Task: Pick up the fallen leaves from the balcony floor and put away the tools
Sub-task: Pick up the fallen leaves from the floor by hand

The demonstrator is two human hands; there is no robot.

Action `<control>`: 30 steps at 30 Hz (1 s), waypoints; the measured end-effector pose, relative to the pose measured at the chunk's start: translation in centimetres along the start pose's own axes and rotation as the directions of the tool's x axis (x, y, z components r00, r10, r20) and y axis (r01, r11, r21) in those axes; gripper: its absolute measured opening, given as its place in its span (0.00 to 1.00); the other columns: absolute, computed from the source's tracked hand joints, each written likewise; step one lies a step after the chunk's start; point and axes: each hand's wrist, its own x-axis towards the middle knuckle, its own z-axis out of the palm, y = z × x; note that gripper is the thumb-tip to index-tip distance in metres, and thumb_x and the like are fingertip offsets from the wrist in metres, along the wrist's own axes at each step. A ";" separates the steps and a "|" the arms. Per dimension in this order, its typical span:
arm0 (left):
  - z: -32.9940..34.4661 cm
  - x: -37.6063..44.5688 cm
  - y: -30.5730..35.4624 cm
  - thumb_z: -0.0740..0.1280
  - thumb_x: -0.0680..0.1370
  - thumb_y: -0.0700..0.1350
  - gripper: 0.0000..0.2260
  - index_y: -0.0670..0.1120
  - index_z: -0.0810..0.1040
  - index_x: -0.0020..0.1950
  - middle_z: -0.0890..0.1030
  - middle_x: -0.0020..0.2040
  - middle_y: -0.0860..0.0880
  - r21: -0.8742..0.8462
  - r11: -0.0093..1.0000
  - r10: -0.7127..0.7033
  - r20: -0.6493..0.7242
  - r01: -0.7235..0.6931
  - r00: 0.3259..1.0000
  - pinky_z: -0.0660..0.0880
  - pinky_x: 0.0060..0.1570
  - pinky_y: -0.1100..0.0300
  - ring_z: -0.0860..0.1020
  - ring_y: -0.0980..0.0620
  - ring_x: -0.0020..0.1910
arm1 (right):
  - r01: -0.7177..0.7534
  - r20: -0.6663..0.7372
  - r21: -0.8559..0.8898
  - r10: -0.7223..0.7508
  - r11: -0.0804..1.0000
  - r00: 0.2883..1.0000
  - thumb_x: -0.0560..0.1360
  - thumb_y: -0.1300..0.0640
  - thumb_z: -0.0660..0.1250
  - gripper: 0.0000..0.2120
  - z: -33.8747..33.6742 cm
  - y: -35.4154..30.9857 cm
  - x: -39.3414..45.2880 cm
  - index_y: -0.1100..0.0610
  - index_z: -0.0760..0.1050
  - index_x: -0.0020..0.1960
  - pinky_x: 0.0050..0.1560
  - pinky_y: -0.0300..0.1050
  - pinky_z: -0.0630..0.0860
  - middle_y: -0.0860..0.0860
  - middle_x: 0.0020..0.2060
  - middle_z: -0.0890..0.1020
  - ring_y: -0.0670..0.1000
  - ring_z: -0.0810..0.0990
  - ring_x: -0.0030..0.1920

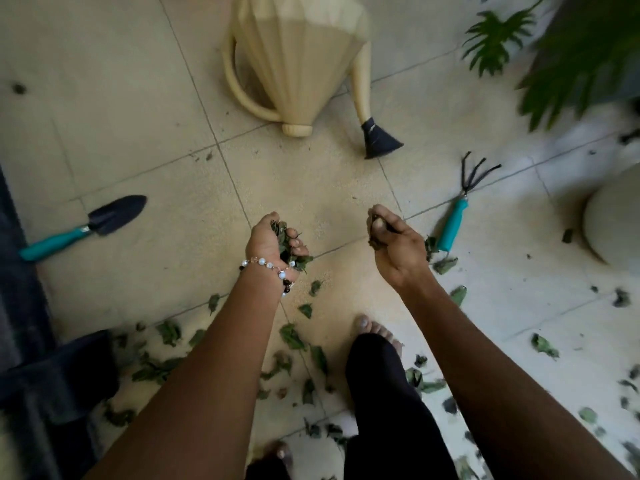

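Observation:
My left hand (273, 242), with a bead bracelet at the wrist, grips a bunch of green leaves (284, 237) above the tiled floor. My right hand (394, 242) is curled round a smaller clump of leaves. Many fallen leaves (292, 337) lie scattered on the tiles below and to the right of my arms. A trowel (83, 228) with a teal handle lies at the left. A small hand rake (457, 216) with a teal handle lies just right of my right hand.
A cream watering can (298, 60) with a dark spout head stands at the top middle. A green plant (568, 57) hangs in at the top right, a white pot (613, 220) at the right edge. Dark objects line the left edge. My bare feet (374, 332) stand among the leaves.

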 end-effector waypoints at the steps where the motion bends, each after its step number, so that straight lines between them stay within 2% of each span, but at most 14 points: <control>1: 0.5 -2.0 -0.1 0.58 0.81 0.49 0.17 0.47 0.64 0.33 0.69 0.21 0.50 0.002 1.000 -0.004 0.008 0.004 1.000 0.60 0.19 0.72 0.64 0.54 0.15 | -0.041 0.016 0.100 0.039 0.994 0.999 0.76 0.74 0.59 0.14 0.6 -1.3 -2.4 0.60 0.79 0.50 0.47 0.39 0.73 0.53 0.42 0.83 0.47 0.78 0.42; 4: 2.9 -10.0 -0.4 0.58 0.81 0.48 0.18 0.46 0.64 0.32 0.68 0.20 0.50 0.007 1.000 0.004 0.050 -0.005 0.999 0.59 0.19 0.72 0.63 0.54 0.15 | -0.101 0.057 0.319 0.087 0.942 0.995 0.75 0.77 0.54 0.17 2.8 -5.9 -11.0 0.62 0.76 0.51 0.53 0.40 0.73 0.56 0.44 0.81 0.50 0.78 0.45; 6: 4.9 -16.0 -0.9 0.56 0.82 0.49 0.18 0.46 0.65 0.32 0.68 0.20 0.50 0.005 1.000 0.016 0.120 -0.016 0.993 0.59 0.19 0.72 0.63 0.55 0.15 | -0.099 0.087 0.420 0.068 0.902 0.994 0.75 0.78 0.52 0.18 4.2 -8.6 -17.3 0.63 0.75 0.52 0.54 0.41 0.75 0.57 0.44 0.80 0.50 0.78 0.45; 9: 7.2 -25.8 -2.0 0.56 0.83 0.51 0.17 0.46 0.70 0.36 0.68 0.21 0.51 -0.010 1.000 0.019 0.196 -0.017 0.980 0.61 0.19 0.70 0.65 0.55 0.16 | -0.020 0.092 0.540 -0.036 0.841 0.995 0.74 0.77 0.53 0.16 6.2 -12.9 -26.7 0.64 0.75 0.52 0.53 0.41 0.76 0.57 0.44 0.80 0.50 0.79 0.44; 13: 8.8 -38.6 -4.2 0.60 0.81 0.52 0.14 0.46 0.75 0.40 0.70 0.24 0.52 0.027 0.998 0.054 0.263 -0.063 0.963 0.69 0.24 0.66 0.68 0.55 0.20 | 0.166 0.016 0.710 -0.252 0.684 0.968 0.72 0.73 0.59 0.13 7.8 -18.0 -38.1 0.63 0.75 0.53 0.65 0.53 0.68 0.58 0.43 0.79 0.52 0.78 0.45; 16: 8.8 -47.3 -6.8 0.65 0.79 0.51 0.13 0.46 0.78 0.38 0.75 0.29 0.51 0.134 0.984 0.067 0.339 -0.119 0.938 0.76 0.33 0.60 0.75 0.53 0.25 | 0.309 -0.120 0.722 -0.329 0.618 0.937 0.69 0.71 0.59 0.15 7.3 -21.0 -45.5 0.63 0.78 0.52 0.67 0.56 0.66 0.59 0.45 0.79 0.55 0.77 0.49; 19: 7.6 -54.2 -10.6 0.68 0.78 0.46 0.10 0.43 0.81 0.40 0.80 0.37 0.47 0.330 0.915 0.078 0.420 -0.232 0.904 0.77 0.49 0.50 0.78 0.47 0.38 | 0.456 -0.286 0.705 -0.372 0.543 0.883 0.69 0.69 0.57 0.13 5.4 -22.5 -52.6 0.65 0.77 0.49 0.56 0.48 0.75 0.58 0.42 0.80 0.54 0.80 0.45; 21: 6.5 -57.7 -13.7 0.69 0.77 0.43 0.07 0.40 0.81 0.43 0.82 0.43 0.43 0.428 0.859 0.058 0.463 -0.281 0.884 0.77 0.54 0.47 0.79 0.44 0.44 | 0.522 -0.374 0.704 -0.373 0.482 0.849 0.72 0.69 0.56 0.11 3.6 -22.6 -56.9 0.66 0.77 0.46 0.54 0.49 0.77 0.59 0.41 0.82 0.56 0.81 0.46; 23: 5.2 -60.3 -17.3 0.69 0.77 0.42 0.06 0.40 0.82 0.43 0.83 0.43 0.42 0.514 0.805 0.006 0.492 -0.297 0.870 0.79 0.52 0.47 0.81 0.43 0.43 | 0.579 -0.446 0.704 -0.379 0.412 0.811 0.71 0.67 0.60 0.09 1.3 -22.0 -60.4 0.66 0.79 0.44 0.61 0.54 0.75 0.61 0.45 0.82 0.60 0.80 0.51; 25: 3.5 -62.5 -21.1 0.67 0.78 0.41 0.10 0.42 0.83 0.39 0.83 0.39 0.43 0.590 0.754 -0.083 0.521 -0.288 0.849 0.80 0.42 0.53 0.80 0.45 0.39 | 0.644 -0.527 0.688 -0.378 0.336 0.761 0.69 0.64 0.65 0.09 -1.4 -20.8 -63.7 0.65 0.82 0.44 0.65 0.56 0.72 0.61 0.48 0.83 0.60 0.80 0.54; 26: 2.4 -63.6 -23.0 0.66 0.79 0.41 0.11 0.42 0.83 0.40 0.83 0.40 0.43 0.633 0.721 -0.146 0.535 -0.281 0.832 0.80 0.39 0.55 0.81 0.45 0.40 | 0.677 -0.573 0.669 -0.367 0.306 0.732 0.68 0.62 0.67 0.10 -2.9 -20.0 -65.3 0.65 0.82 0.46 0.66 0.56 0.70 0.61 0.50 0.83 0.60 0.79 0.56; 28: 0.3 -65.5 -26.7 0.65 0.80 0.42 0.09 0.40 0.83 0.45 0.84 0.45 0.41 0.721 0.630 -0.243 0.535 -0.288 0.809 0.80 0.43 0.54 0.81 0.43 0.45 | 0.729 -0.647 0.636 -0.339 0.253 0.683 0.68 0.60 0.68 0.13 -6.2 -18.0 -68.2 0.64 0.82 0.50 0.68 0.56 0.69 0.60 0.56 0.81 0.59 0.77 0.61; 30: -2.0 -67.5 -30.5 0.66 0.79 0.43 0.09 0.39 0.83 0.51 0.83 0.52 0.39 0.785 0.543 -0.323 0.523 -0.298 0.789 0.79 0.54 0.48 0.81 0.40 0.52 | 0.767 -0.707 0.622 -0.309 0.158 0.637 0.70 0.59 0.68 0.14 -9.3 -15.8 -71.2 0.63 0.82 0.53 0.66 0.54 0.70 0.58 0.58 0.80 0.58 0.77 0.63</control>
